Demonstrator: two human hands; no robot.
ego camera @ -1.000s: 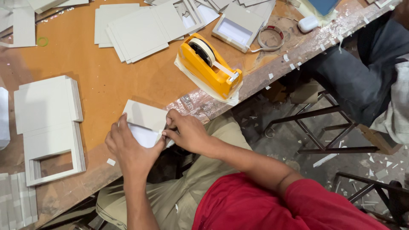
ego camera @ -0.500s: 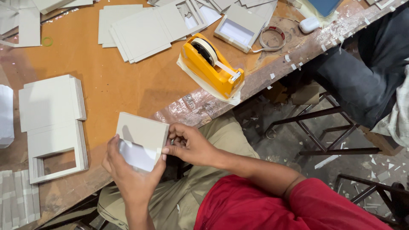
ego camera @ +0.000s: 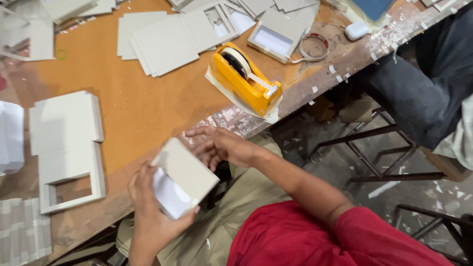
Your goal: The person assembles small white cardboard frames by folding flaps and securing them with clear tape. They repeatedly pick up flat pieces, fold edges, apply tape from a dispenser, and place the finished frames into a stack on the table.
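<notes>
Now our left hand (ego camera: 150, 212) grips with closed fingers a small grey cardboard box (ego camera: 183, 176) (white inside), held tilted at the table (ego camera: 148, 108) edge; our right hand (ego camera: 221, 146) touches it, fingers spread open.

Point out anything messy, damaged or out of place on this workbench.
Torn white tape scraps litter the table's worn right edge and the floor. The yellow tape dispenser sits askew near that edge. The cardboard piece in the left hand looks intact.
</notes>
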